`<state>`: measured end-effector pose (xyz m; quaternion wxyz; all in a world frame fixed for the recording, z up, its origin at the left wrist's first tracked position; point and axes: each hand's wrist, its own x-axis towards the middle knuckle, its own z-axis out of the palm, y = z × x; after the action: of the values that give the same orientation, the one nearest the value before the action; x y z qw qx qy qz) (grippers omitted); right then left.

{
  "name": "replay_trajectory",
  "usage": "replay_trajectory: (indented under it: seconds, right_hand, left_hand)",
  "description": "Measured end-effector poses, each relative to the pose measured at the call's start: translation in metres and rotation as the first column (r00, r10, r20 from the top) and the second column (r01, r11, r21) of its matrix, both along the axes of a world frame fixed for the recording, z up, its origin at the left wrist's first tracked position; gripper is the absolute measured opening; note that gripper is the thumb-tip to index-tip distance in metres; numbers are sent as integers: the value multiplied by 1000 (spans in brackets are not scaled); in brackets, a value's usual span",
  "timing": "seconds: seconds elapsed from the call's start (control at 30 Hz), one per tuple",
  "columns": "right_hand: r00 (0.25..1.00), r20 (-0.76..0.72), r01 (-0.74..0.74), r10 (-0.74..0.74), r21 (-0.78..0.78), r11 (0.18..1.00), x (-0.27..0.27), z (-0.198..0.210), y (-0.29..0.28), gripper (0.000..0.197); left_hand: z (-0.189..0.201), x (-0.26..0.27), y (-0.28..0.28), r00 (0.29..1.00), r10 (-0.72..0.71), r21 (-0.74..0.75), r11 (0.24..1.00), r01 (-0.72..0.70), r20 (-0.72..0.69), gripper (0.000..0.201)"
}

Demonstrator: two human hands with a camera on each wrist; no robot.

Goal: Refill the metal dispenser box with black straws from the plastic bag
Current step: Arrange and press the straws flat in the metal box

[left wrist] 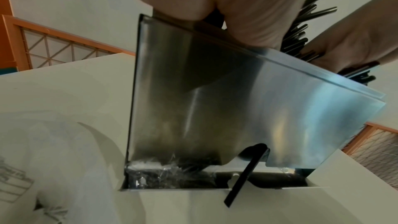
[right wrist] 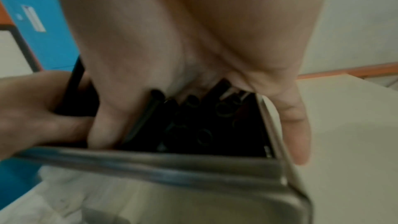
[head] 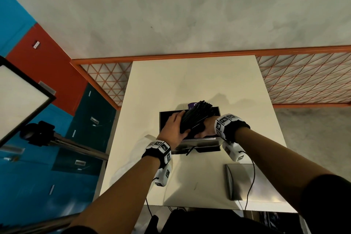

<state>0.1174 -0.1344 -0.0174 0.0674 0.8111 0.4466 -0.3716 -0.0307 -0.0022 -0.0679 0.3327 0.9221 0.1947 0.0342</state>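
The open-topped metal dispenser box stands mid-table; its steel front and rim fill the wrist views. A bundle of black straws slants into the box, its far end sticking up past the back wall. My left hand wraps round the bundle's near left side. My right hand holds the bundle's near end inside the box, one finger straight down the outer wall. Straw ends show under its palm. One straw pokes from the front slot. The plastic bag lies left of the box.
The box's metal lid lies on the white table near the front right. A purple item peeks from behind the box. An orange mesh fence runs behind the table; a stand and lockers are at left.
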Motion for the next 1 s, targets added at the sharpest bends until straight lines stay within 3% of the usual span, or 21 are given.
replay_trajectory:
  seconds: [0.2, 0.43, 0.7, 0.93, 1.0]
  right_hand:
    - [999, -6, -39, 38, -120, 992, 8, 10, 5, 62]
    - [999, 4, -33, 34, -175, 984, 9, 33, 3, 44]
    - [998, -1, -58, 60, -257, 965, 8, 33, 12, 46]
    - [998, 40, -46, 56, -217, 975, 9, 33, 8, 66]
    - [997, 42, -48, 58, -216, 975, 9, 34, 8, 62]
  left_hand:
    - [2, 0, 0, 1000, 2, -1, 1000, -2, -7, 78]
    - [2, 0, -1, 1000, 2, -3, 1000, -2, -5, 77]
    - [4, 0, -1, 1000, 7, -15, 1000, -7, -6, 77]
    - [6, -2, -3, 1000, -25, -28, 999, 25, -10, 85]
    - [7, -3, -3, 999, -41, -33, 999, 41, -4, 89]
